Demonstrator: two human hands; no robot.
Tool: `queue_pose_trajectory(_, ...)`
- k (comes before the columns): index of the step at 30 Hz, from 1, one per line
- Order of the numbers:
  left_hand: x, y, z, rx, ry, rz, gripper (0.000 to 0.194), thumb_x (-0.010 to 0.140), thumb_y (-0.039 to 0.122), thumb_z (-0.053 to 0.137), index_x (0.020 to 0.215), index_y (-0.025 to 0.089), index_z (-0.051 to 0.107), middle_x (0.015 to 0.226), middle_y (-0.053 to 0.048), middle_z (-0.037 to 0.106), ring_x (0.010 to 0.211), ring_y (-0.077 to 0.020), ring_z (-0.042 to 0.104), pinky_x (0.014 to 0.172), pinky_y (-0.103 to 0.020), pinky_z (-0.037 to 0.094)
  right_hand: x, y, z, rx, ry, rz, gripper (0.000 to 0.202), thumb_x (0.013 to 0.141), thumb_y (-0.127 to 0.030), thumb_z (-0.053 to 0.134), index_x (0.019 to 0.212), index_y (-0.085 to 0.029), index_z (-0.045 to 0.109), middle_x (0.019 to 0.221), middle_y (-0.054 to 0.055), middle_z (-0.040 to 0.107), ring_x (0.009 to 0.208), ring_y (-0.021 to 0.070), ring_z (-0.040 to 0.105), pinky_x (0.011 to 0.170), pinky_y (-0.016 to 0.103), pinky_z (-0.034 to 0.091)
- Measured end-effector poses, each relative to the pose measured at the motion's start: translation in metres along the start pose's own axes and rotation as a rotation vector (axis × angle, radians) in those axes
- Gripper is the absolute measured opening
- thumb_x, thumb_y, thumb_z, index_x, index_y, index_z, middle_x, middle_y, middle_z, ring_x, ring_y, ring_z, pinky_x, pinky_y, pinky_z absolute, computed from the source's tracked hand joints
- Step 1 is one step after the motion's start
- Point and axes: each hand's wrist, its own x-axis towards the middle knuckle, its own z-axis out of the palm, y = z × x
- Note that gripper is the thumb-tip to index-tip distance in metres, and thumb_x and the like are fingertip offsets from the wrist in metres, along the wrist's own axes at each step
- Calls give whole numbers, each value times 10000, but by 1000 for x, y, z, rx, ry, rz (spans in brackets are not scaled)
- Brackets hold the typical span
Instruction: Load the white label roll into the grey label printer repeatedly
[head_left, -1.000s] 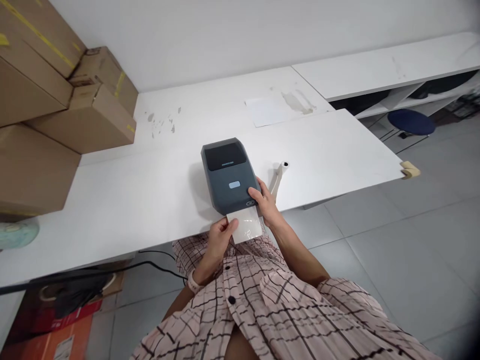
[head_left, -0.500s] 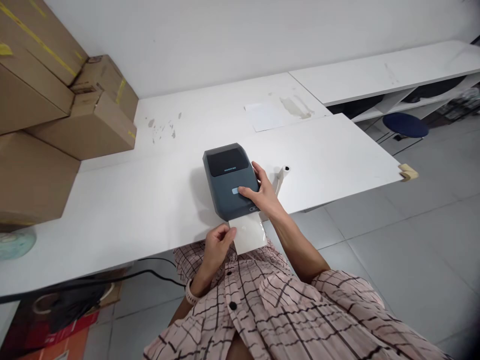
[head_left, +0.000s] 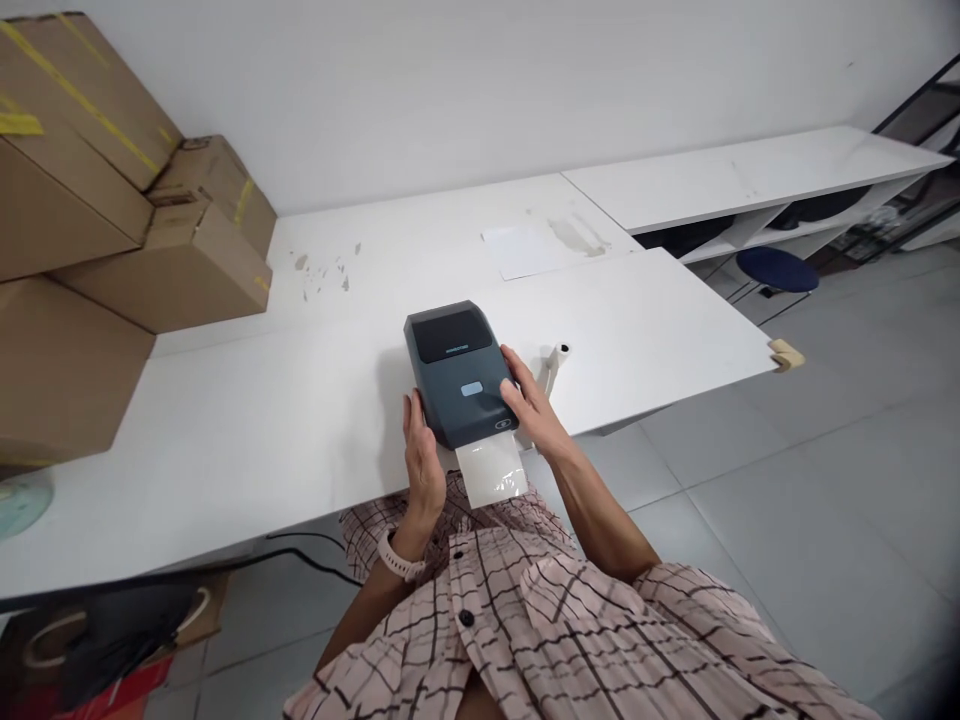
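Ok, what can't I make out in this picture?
All in the head view:
Grey device, underside: hidden by its own body.
Lettering on its top: too small to read.
White sheet, inner end: hidden by the device.
Right hand, lower fingers: mostly hidden beneath the hand.
Green object: cut off by the left edge.

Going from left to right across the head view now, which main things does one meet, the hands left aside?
Brown cardboard boxes, dark blue-grey box-shaped device, small white cylindrical roll, round dark-blue stool.
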Motion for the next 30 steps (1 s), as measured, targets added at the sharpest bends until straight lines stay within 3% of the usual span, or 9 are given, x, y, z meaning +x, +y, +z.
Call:
queue_pose_trajectory(4, 7, 7, -5, -13, 24, 51, 722, 1022, 650, 233, 1619, 259, 337, 1751, -33, 147, 1617, -257, 128, 1312, -440, 199, 5, 1, -3, 65, -15, -70, 786, 905, -810, 459, 1562, -383, 393, 1674, -11, 370, 1575, 256, 288, 1307, 531, 207)
queue_pose_trajectory(7, 29, 23, -10, -76, 23, 145, 692, 1034, 623, 239, 1589, 241, 398, 1723, -59, 257, 1595, -253, 230, 1307, -434, 223, 19, -15, -5, 70, -45, -174, 844, 885, -862, 401, 1576, -379, 371, 1670, -8, 375, 1568, 264, 306, 1304, 518, 227)
queue_pose_trajectory(10, 63, 35, -15, -100, 24, 223, 606, 1017, 526, 453, 1565, 270, 418, 1664, -62, 396, 1558, -251, 328, 1289, -439, 270, 45, -39, -3, -44, -29, -304, 906, 859, -910, 340, 1607, -400, 291, 1715, -47, 260, 1603, 275, 202, 1310, 511, 192)
queue_pose_trajectory(15, 109, 21, -16, 145, -2, -16, 787, 858, 332, 679, 1579, 270, 371, 1675, -113, 360, 1561, -336, 305, 1253, -516, 303, 115, -66, 13, -223, 38, -368, 955, 885, -890, 311, 1647, -413, -13, 1731, -39, 173, 1618, 309, 111, 1289, 580, 173)
queue_pose_trajectory(20, 113, 6, -11, 235, -119, -149, 933, 797, 242, 678, 1632, 253, 260, 1678, -135, 345, 1528, -379, 359, 1173, -532, 408, 155, -84, 21, -343, 27, -450, 1037, 903, -825, 410, 1645, -333, -121, 1741, 27, 144, 1611, 360, 94, 1261, 638, 183)
queue_pose_trajectory(22, 110, 6, -9, 255, -75, -166, 924, 781, 224, 673, 1621, 232, 287, 1645, -147, 404, 1490, -386, 421, 1152, -536, 426, 149, -89, 21, -418, 53, -531, 1039, 896, -784, 485, 1657, -320, -50, 1745, 35, 141, 1610, 393, 42, 1248, 670, 172)
queue_pose_trajectory(24, 110, 8, -8, 286, -43, -147, 843, 761, 197, 663, 1563, 227, 405, 1547, -140, 539, 1412, -391, 516, 1132, -540, 440, 136, -89, 20, -515, 31, -614, 919, 911, -692, 548, 1650, -318, 150, 1726, 37, 230, 1601, 402, 95, 1252, 652, 183)
queue_pose_trajectory(27, 111, 11, -7, 339, -50, -90, 711, 750, 162, 614, 1453, 240, 546, 1354, -108, 694, 1282, -392, 617, 1081, -556, 467, 121, -74, 25, -730, -228, -616, 714, 883, -494, 650, 1539, -298, 446, 1565, 82, 518, 1477, 424, 397, 1203, 637, 293)
queue_pose_trajectory(30, 113, 10, -7, 342, -58, -68, 706, 742, 149, 588, 1441, 244, 562, 1291, -103, 721, 1220, -382, 647, 1055, -558, 478, 126, -47, 37, -945, -500, -425, 897, 676, -316, 814, 1512, -239, 497, 1361, 157, 684, 1290, 469, 584, 1104, 638, 385)
